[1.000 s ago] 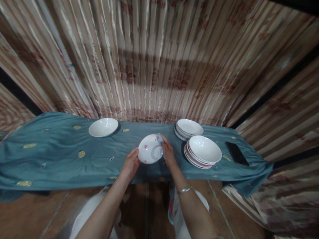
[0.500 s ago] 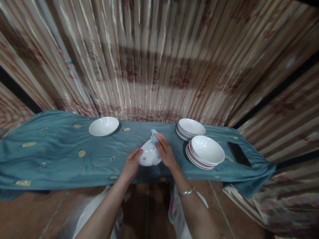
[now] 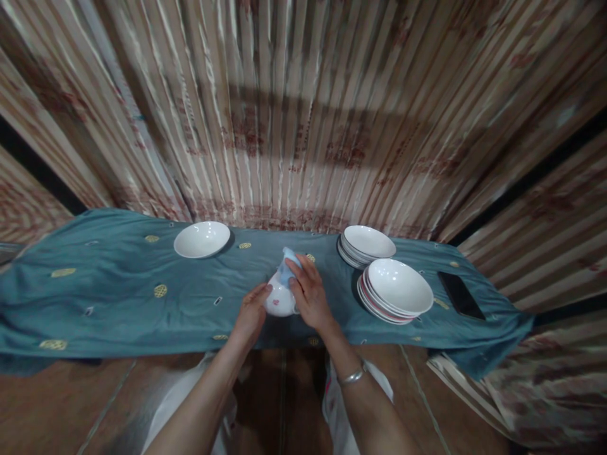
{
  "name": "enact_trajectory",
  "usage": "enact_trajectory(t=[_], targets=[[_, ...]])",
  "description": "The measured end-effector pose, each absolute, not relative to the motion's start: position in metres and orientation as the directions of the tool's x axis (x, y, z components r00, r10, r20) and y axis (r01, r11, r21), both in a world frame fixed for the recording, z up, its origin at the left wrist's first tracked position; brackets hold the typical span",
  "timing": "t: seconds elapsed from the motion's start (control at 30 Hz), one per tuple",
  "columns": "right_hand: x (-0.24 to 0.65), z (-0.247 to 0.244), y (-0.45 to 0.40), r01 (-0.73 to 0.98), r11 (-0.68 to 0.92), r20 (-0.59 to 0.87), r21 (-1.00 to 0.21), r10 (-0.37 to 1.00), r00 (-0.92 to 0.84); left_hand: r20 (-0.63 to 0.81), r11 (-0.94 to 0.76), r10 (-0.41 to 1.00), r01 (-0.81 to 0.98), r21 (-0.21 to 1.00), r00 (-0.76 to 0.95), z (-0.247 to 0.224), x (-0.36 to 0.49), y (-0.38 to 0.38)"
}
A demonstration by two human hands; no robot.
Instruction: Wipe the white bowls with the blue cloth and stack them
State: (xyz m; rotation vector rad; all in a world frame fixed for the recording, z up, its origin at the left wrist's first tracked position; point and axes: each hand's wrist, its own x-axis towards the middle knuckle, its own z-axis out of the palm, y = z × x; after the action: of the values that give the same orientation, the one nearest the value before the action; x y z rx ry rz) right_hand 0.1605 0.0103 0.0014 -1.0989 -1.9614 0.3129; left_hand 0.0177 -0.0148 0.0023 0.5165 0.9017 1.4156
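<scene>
Tilted above the table's front edge is a white bowl (image 3: 279, 302) with small red flower marks on its outside. My left hand (image 3: 251, 312) grips its left rim, thumb on the surface. A light blue cloth (image 3: 287, 268) is bunched in my right hand (image 3: 309, 294), whose fingers press it against the upper right of the bowl. Much of the bowl's right side is hidden behind that hand and the cloth.
A single white bowl (image 3: 202, 239) sits at the back left of the green tablecloth (image 3: 118, 287). Two stacks of white dishes, a rear stack (image 3: 368, 241) and a front stack (image 3: 399, 287), stand to the right, with a black phone (image 3: 460, 295) beyond. A pleated curtain (image 3: 294, 114) hangs behind.
My right hand has moved slightly left with the cloth, covering more of the bowl. The whole view has shifted a little; the stacks and the single bowl stay in place.
</scene>
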Motion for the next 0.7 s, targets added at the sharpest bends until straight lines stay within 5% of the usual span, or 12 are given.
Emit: enact_trajectory(t=[0.3, 0.5, 0.7], targets=[[0.164, -0.026, 0.034, 0.13, 0.316, 0.315, -0.94, 0.949, -0.026, -0.234, 0.076, 0.96, -0.664, 0.744, -0.152, -0.006, 0.013, -0.013], [0.158, -0.044, 0.035, -0.18, 0.062, 0.062, -0.982, 0.998, 0.01, -0.285, 0.106, 0.945, -0.674, 0.731, -0.16, -0.007, 0.01, -0.015], [0.156, -0.051, 0.032, -0.233, -0.03, -0.033, -0.972, 0.999, 0.009, -0.32, 0.093, 0.926, -0.698, 0.71, -0.202, -0.01, 0.009, -0.011]])
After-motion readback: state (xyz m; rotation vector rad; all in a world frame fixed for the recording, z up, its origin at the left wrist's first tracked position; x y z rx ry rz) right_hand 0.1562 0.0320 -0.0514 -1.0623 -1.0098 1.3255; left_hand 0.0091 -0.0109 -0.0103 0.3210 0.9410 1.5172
